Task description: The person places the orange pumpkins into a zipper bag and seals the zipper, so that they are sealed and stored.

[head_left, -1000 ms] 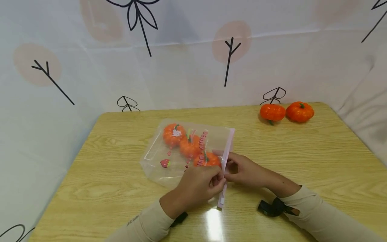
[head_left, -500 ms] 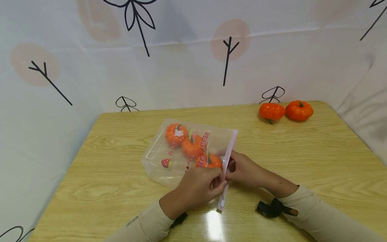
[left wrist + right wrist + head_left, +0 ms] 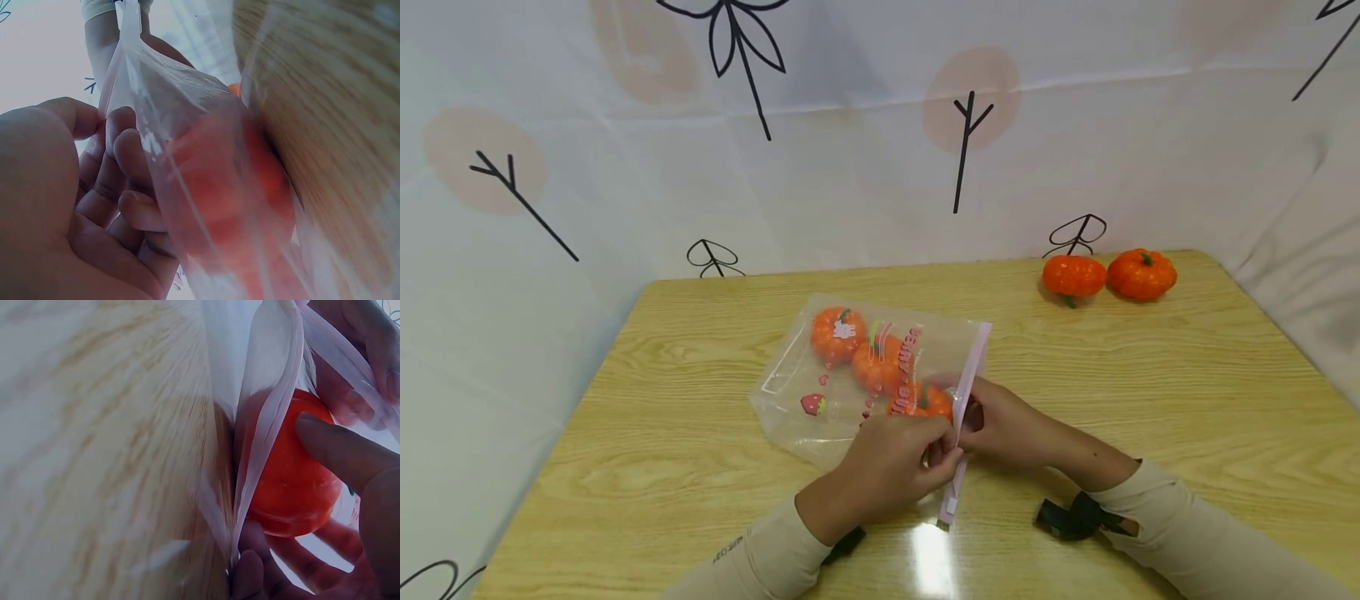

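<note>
A clear zip bag (image 3: 790, 421) with printed strawberries and a pink slider edge (image 3: 976, 354) lies on the table. My left hand (image 3: 891, 467) pinches the bag's pink edge between thumb and fingers. At the bag's mouth, my right hand (image 3: 1011, 421) holds a small orange toy pumpkin (image 3: 290, 481), its thumb across the pumpkin and its fingers below. That pumpkin shows between the parted pink edges in the right wrist view. Deeper in the bag rest two more pumpkins, one in the middle (image 3: 877, 364) and one near the far corner (image 3: 837, 332). The bag partly hides the right fingertips.
Two loose toy pumpkins, one on its side (image 3: 1074, 276) and one upright (image 3: 1142, 274), sit together at the table's back right. The wood-grain table (image 3: 700, 467) ends at a patterned white cloth (image 3: 850, 192) hanging behind it.
Both the bag and the pumpkin at its mouth have shifted slightly to the right since a second ago. Over the last half second, the hands stay nearly still. The loose pumpkins have not moved.
</note>
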